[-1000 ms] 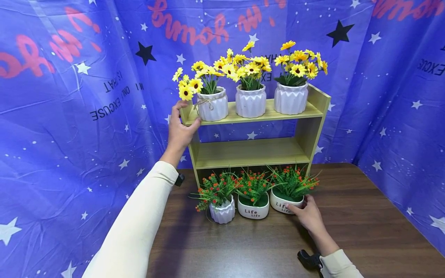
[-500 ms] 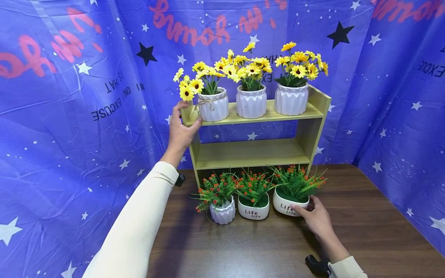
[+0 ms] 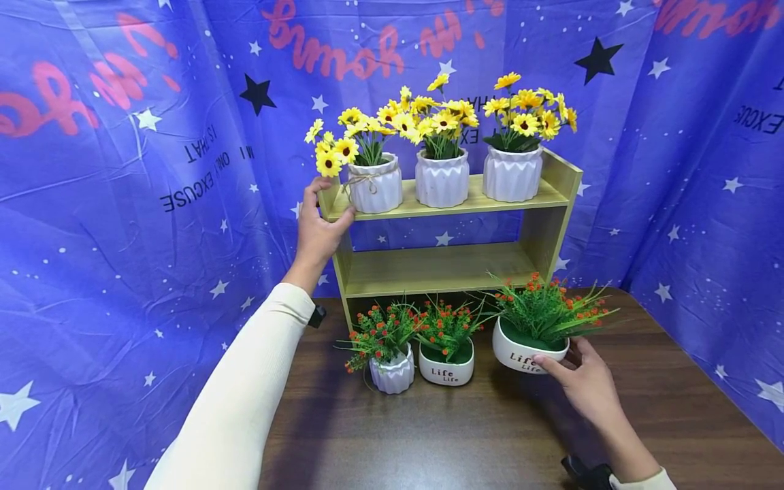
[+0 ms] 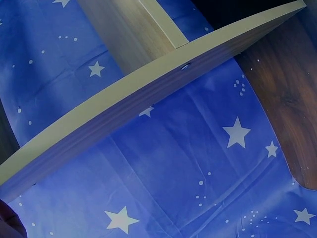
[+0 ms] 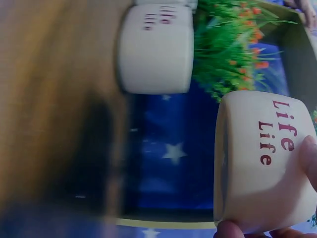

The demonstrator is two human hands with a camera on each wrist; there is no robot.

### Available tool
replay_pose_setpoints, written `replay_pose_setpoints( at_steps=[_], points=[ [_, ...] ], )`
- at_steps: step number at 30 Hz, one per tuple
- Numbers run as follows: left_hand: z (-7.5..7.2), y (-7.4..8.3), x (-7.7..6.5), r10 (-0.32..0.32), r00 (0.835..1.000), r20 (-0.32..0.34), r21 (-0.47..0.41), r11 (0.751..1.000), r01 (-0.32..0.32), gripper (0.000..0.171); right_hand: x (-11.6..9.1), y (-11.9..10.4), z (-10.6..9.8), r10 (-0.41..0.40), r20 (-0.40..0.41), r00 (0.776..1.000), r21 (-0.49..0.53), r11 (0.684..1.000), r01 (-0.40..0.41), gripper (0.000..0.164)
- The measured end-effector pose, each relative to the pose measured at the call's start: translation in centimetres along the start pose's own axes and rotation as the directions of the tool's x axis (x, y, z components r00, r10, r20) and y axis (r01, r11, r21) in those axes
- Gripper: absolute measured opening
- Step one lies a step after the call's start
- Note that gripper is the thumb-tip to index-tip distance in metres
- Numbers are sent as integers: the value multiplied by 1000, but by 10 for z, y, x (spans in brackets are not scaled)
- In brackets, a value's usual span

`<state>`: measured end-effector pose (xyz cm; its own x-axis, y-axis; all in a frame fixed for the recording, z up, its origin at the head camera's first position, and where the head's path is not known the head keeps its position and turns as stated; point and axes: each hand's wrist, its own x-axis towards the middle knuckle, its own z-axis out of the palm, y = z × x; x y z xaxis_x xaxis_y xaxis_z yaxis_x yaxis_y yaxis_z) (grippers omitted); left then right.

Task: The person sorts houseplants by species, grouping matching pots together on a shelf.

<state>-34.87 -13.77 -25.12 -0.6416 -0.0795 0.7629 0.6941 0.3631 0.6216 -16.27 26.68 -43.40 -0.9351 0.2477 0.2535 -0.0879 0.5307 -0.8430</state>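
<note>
My right hand (image 3: 591, 384) grips a white oval flowerpot (image 3: 530, 348) marked "Life" by its right side, thumb on the front. The pot holds green grass with small red flowers and is off the table, as its underside (image 5: 223, 168) in the right wrist view shows. My left hand (image 3: 318, 228) holds the upper left corner of the wooden shelf (image 3: 447, 269), thumb in front and fingers round the side panel. Left of the lifted pot, a second "Life" pot (image 3: 447, 371) and a fluted white pot (image 3: 393, 374), both with red-flowered grass, stand on the table.
Three fluted white pots with yellow daisies, left (image 3: 375, 187), middle (image 3: 442, 182) and right (image 3: 513, 178), stand on the shelf's top board. A blue starred curtain (image 3: 153, 272) hangs behind and beside the brown table (image 3: 429, 442).
My right hand has moved right and raised the "Life" pot off the table, away from the second "Life" pot. My left hand has stayed on the shelf corner.
</note>
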Motion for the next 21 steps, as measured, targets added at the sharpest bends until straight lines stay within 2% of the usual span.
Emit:
replay_pose_setpoints(
  at_steps=[6,11,13,19,21],
  points=[
    [-1,0,0,-1,1000,4,13,1000,1,54,15,-29,-11,-71,-35,997,-18,997,70,68],
    [0,1,-1,-3,1000,6,-9,1000,3,54,33,-49,-17,-124,-29,992,18,992,124,71],
    [0,5,-2,1,1000,3,-22,1000,-1,55,41,-55,-18,-133,-17,991,33,990,134,73],
    [-4,37,-10,-16,1000,9,-32,999,16,52,67,-63,-13,-156,34,987,50,987,154,78],
    [-4,36,-9,-17,1000,9,-33,999,17,51,75,-64,-10,-151,43,988,40,988,149,80]
  ],
)
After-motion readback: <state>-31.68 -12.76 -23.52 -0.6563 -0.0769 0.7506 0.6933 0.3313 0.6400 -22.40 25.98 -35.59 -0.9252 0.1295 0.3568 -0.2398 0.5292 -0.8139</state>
